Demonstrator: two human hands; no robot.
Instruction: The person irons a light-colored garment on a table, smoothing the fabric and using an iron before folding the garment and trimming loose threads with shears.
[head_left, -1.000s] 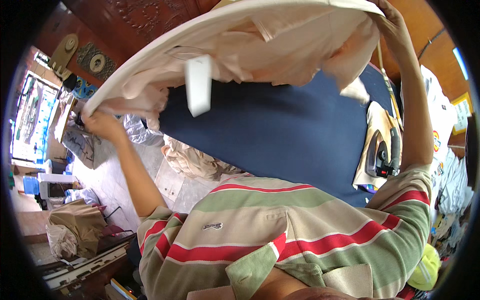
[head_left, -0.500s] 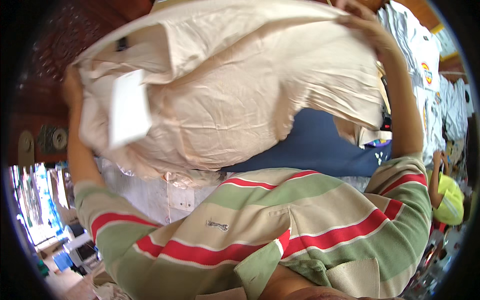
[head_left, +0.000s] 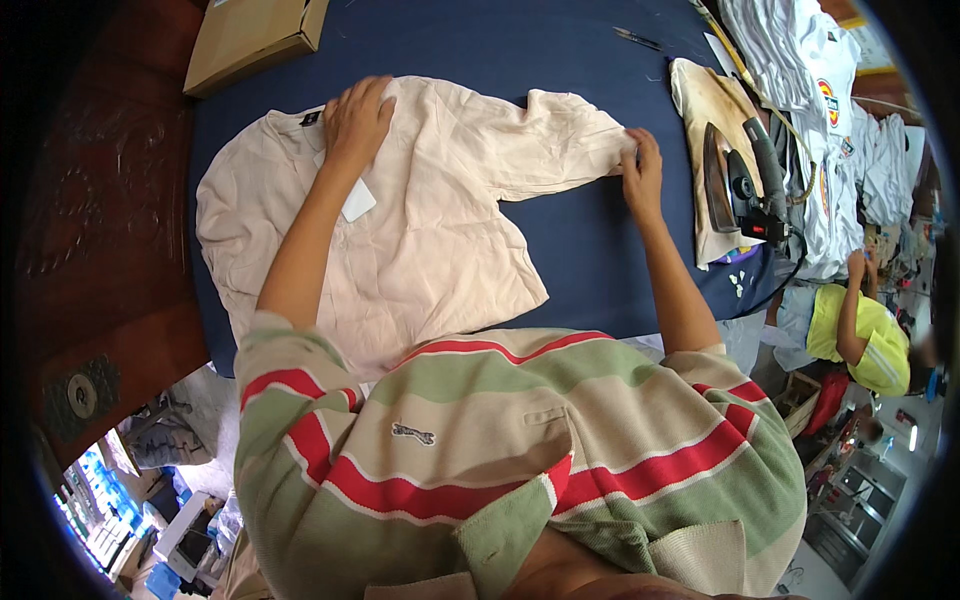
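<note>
A cream, long-bodied shirt lies spread on a dark blue cloth-covered table, with light wrinkles over it. Its neckline carries a small black label, and a white tag hangs close by, partly behind my left forearm. Flat on the shirt beside the neckline rests my left hand, its fingers stretched out. My right hand pinches the end of the shirt's right-hand sleeve between thumb and fingers. Part of the shirt's lower edge meets my striped polo at the table's near side.
An iron lies on a stained beige pad at the right, its cord trailing down. A cardboard box sits at the far left, a dark pen-like tool at the back. White printed shirts are stacked far right; a person in yellow works beyond.
The shirt, held up in both hands before, now lies on the table. My left hand has moved inward onto its neckline; my right hand has come down to the sleeve end.
</note>
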